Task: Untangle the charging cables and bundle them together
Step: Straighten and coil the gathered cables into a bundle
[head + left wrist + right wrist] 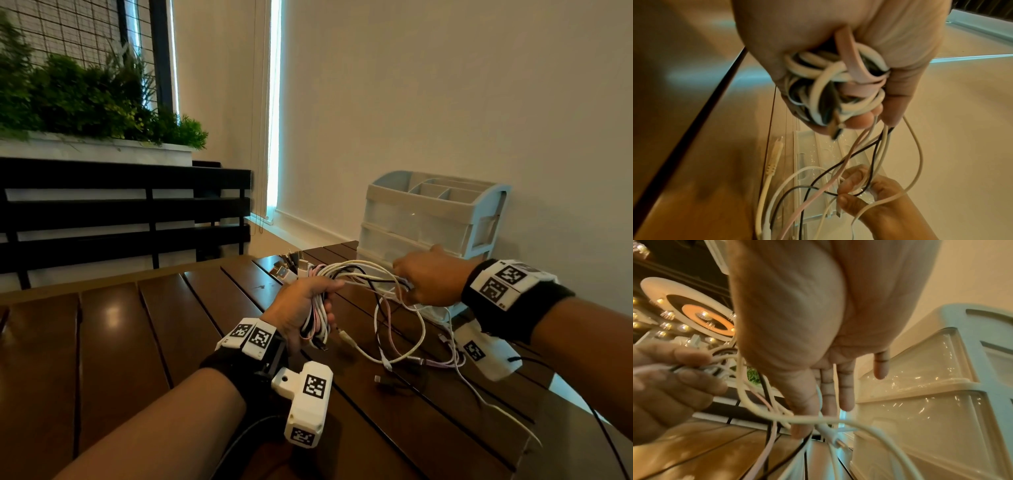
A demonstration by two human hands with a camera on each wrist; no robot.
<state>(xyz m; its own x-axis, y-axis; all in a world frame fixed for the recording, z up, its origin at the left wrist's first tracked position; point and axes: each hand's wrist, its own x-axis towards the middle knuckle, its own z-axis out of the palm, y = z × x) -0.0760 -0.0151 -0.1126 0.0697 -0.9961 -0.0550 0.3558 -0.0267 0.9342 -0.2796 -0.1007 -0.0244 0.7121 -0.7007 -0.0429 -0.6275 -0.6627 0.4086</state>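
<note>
across the foreground runs a dark brown slatted wooden table (137,329), glossy with a light reflection. beyond its far left edge stands a black slatted bench (123,212), and above that a white planter of green plants (85,99). at the table's far right corner, against the cream wall, sits a pale plastic drawer organizer (435,212) with open compartments on top and translucent drawers below.

over the middle of the table the left hand (301,305) is curled tight round a bunch of charging cables (317,315), white, pink and black, with several plug ends sticking out past the fist toward the far edge. from the fist loose strands arc rightward to the right hand (424,277), which is raised just in front of the organizer; its thumb and forefinger pinch a few of those strands, as the left wrist view shows, while the other fingers lie fairly straight. below both hands the slack loops (404,335) droop onto the table, ending in small connectors.
</note>
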